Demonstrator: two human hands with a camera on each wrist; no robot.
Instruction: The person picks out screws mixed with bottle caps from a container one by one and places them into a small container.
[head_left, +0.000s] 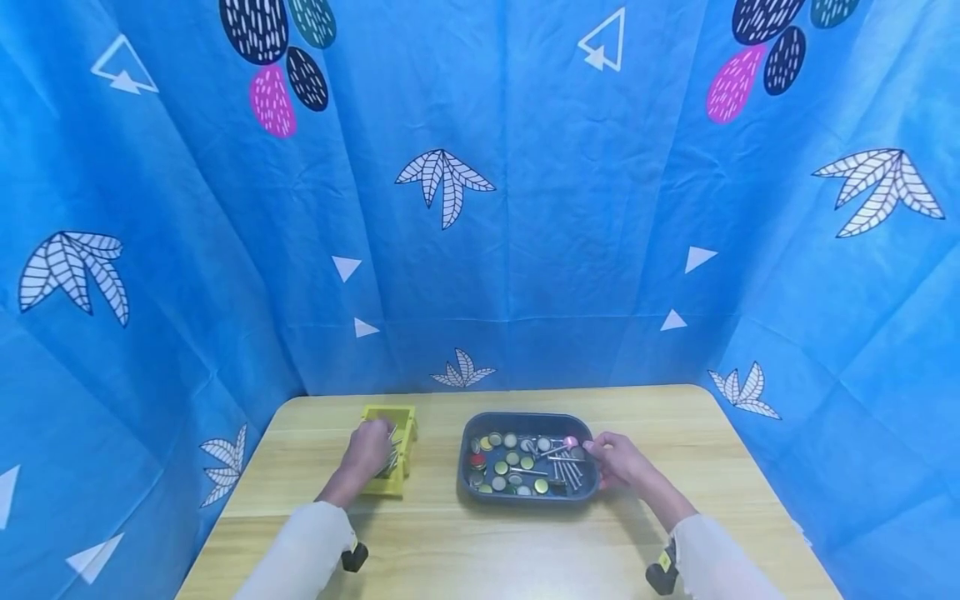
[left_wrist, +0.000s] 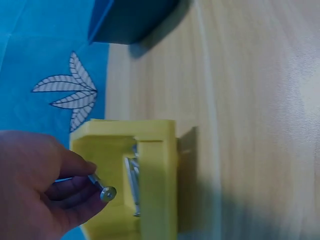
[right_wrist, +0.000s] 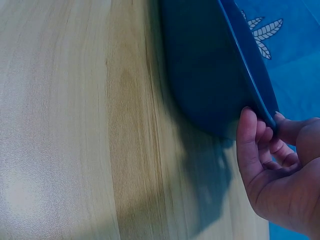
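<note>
In the left wrist view my left hand (left_wrist: 47, 187) pinches a silver screw (left_wrist: 107, 193) between thumb and fingers, its round head pointing outward. That hand is over a yellow open-fronted box (left_wrist: 159, 195), where several more long metal screws (left_wrist: 133, 185) lie. My right hand (head_left: 618, 460) grips the right rim of a dark blue tray (head_left: 525, 498), thumb on one side and fingers on the other. Inside the tray lie several round bottle caps (head_left: 512, 458), in gold, silver and red, and several long screws (head_left: 570, 471) toward the right end.
Both containers stand on a light wooden table (head_left: 435, 550), the yellow box left of the tray with a gap between them. Blue patterned cloth (head_left: 510, 267) hangs behind the table and along both sides. A pink round piece (head_left: 571, 442) lies in the tray near the right hand.
</note>
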